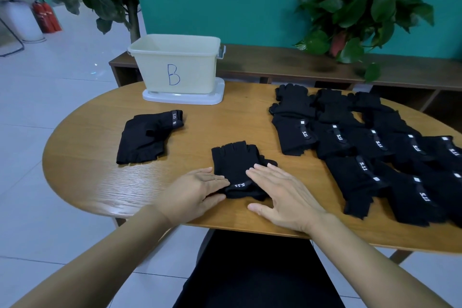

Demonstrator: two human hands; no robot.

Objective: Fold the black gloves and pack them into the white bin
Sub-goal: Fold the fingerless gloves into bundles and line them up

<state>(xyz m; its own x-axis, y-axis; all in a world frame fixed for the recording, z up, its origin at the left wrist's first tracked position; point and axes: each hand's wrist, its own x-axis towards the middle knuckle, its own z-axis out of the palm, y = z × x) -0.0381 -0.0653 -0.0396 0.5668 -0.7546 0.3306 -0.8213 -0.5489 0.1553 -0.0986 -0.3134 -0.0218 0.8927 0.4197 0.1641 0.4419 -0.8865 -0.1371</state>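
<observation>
A black fingerless glove (236,165) lies flat near the front edge of the wooden table (95,182), cuff toward me. My left hand (197,190) rests with straight fingers on its left cuff edge. My right hand (282,192) lies flat on its right side, fingers spread. Another black glove (147,137) lies to the left, further back. Several black gloves (362,147) are spread in rows over the right half of the table. The white bin (175,67), marked with a blue "B", stands at the back left; nothing shows above its rim.
The bin sits on a white lid (182,99). A low wooden shelf (287,62) runs behind the table against a teal wall. Leafy plants (362,7) stand at the back right and back left. The table's rounded left edge drops to a tiled floor.
</observation>
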